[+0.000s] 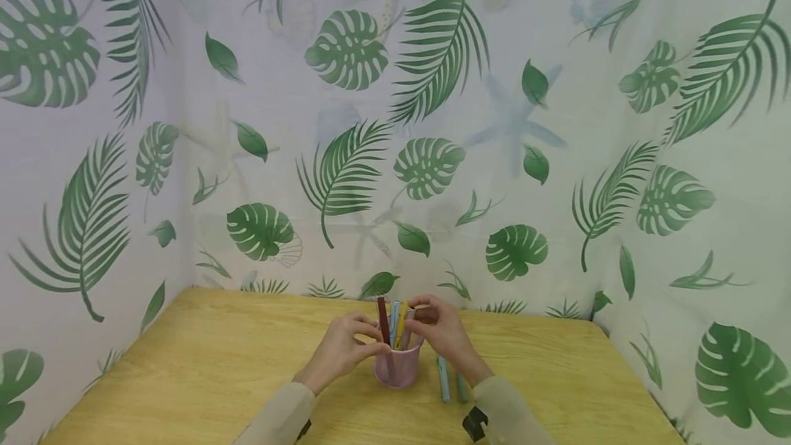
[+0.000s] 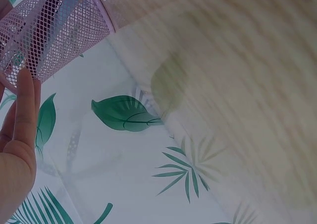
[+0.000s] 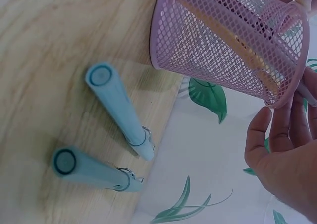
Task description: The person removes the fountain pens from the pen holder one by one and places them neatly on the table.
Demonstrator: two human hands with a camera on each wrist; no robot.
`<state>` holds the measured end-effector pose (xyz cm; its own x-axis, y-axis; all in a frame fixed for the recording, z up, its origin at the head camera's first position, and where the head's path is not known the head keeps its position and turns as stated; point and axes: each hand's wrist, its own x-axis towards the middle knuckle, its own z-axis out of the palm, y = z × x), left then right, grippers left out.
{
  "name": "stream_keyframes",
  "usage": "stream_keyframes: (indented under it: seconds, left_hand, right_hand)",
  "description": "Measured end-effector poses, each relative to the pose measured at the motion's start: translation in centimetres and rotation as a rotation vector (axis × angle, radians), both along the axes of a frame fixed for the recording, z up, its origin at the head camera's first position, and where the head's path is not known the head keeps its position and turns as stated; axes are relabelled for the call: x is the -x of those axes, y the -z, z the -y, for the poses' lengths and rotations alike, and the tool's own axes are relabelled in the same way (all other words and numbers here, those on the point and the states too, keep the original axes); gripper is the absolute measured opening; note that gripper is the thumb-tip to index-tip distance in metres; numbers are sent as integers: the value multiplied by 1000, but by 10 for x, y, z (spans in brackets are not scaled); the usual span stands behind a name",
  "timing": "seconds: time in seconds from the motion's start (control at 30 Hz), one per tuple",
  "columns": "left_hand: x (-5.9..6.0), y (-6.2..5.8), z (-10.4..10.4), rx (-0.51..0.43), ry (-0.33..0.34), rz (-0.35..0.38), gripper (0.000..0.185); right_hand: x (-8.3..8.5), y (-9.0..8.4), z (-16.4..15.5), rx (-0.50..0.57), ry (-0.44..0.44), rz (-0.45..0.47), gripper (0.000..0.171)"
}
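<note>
A pink mesh pen cup point(image 1: 397, 368) stands on the table with several pens in it: a dark red pen point(image 1: 384, 321), a light blue one point(image 1: 394, 318) and a yellow one point(image 1: 401, 325) among them. My left hand point(image 1: 346, 345) grips the cup by its rim from the left. In the left wrist view, fingertips meet the mesh point(image 2: 59, 33) near the rim. On the other side, my right hand point(image 1: 445, 332) pinches a greyish pen point(image 1: 407, 329) whose lower part is inside the cup. Fingers of the right hand point(image 3: 287, 149) lie close by the rim in the right wrist view.
Two capped pens lie on the wooden table point(image 1: 216, 369) right of the cup: a light blue pen point(image 1: 443, 380) and a greener pen point(image 1: 461, 387), partly beside the right forearm. A leaf-patterned cloth point(image 1: 445, 239) hangs behind the table and along both sides.
</note>
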<state>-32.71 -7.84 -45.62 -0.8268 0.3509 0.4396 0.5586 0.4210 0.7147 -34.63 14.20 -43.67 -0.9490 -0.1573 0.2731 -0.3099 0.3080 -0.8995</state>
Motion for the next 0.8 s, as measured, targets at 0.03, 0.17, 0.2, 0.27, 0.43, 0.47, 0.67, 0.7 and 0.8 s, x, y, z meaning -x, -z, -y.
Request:
stream_keyframes:
  seconds: [0.03, 0.17, 0.2, 0.27, 0.43, 0.47, 0.67, 0.7, 0.8]
  left_hand:
    - [0, 0, 0, -3, 2, 2, 15]
    - [-1, 1, 0, -6, 6, 11, 15]
    - [-1, 1, 0, -6, 7, 12, 15]
    - [-1, 1, 0, -2, 7, 15, 15]
    - [-1, -1, 0, -2, 9, 24, 15]
    - [-2, -1, 0, -4, 9, 27, 15]
    - [-2, -1, 0, -7, 0, 26, 14]
    - [-2, -1, 0, -7, -1, 23, 14]
    - [-2, 0, 0, -3, -2, 15, 14]
  right_hand:
    - [1, 1, -1, 15, 2, 0, 26]
    - [2, 1, -2, 64, 31, -7, 25]
    - [2, 1, -3, 72, 36, -11, 26]
    - [4, 1, -4, 87, 47, -8, 26]
    - [8, -1, -5, 125, 67, 6, 28]
    - [8, -1, -5, 136, 69, 6, 28]
    - [7, -6, -6, 198, 52, 15, 29]
    - [6, -7, -7, 207, 46, 15, 29]
    - [5, -9, -8, 240, 23, 15, 30]
